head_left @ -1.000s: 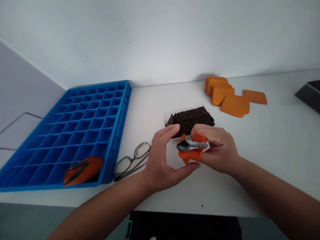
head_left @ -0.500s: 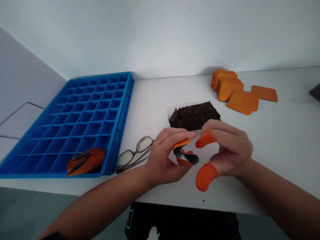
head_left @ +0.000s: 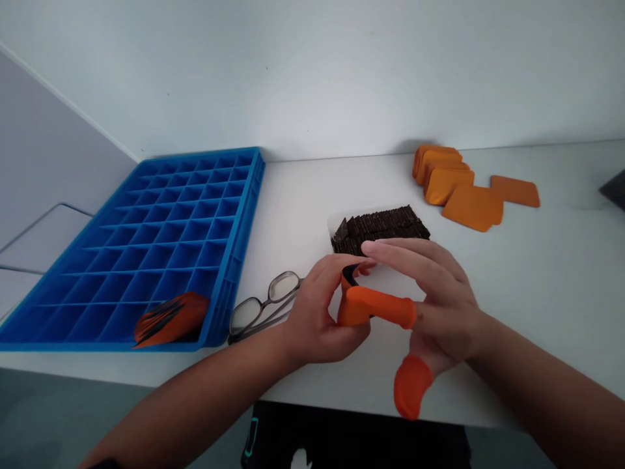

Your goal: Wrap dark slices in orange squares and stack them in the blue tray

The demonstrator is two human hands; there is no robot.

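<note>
My left hand [head_left: 319, 312] is closed on a small orange piece with a black inner face [head_left: 349, 306], pinched between thumb and fingers above the white table. My right hand [head_left: 430, 306] is beside it with fingers spread; it wears orange finger cots on the index finger [head_left: 385, 307] and thumb [head_left: 410, 387]. The cotted index finger touches the orange piece. Just behind both hands lies a stack of dark brown flat chips [head_left: 378, 229] on a clear sheet.
A blue compartment tray [head_left: 146, 234] lies at the left, with orange-and-black pieces [head_left: 170, 318] in its near corner cell. Eyeglasses [head_left: 261, 306] rest beside the tray. Orange flat pads [head_left: 461, 185] lie at the back right. A dark object [head_left: 616, 189] shows at the right edge.
The orange piece passed from my right hand into my left hand. My right hand let go, opened, and its cotted index finger now lies against the piece.
</note>
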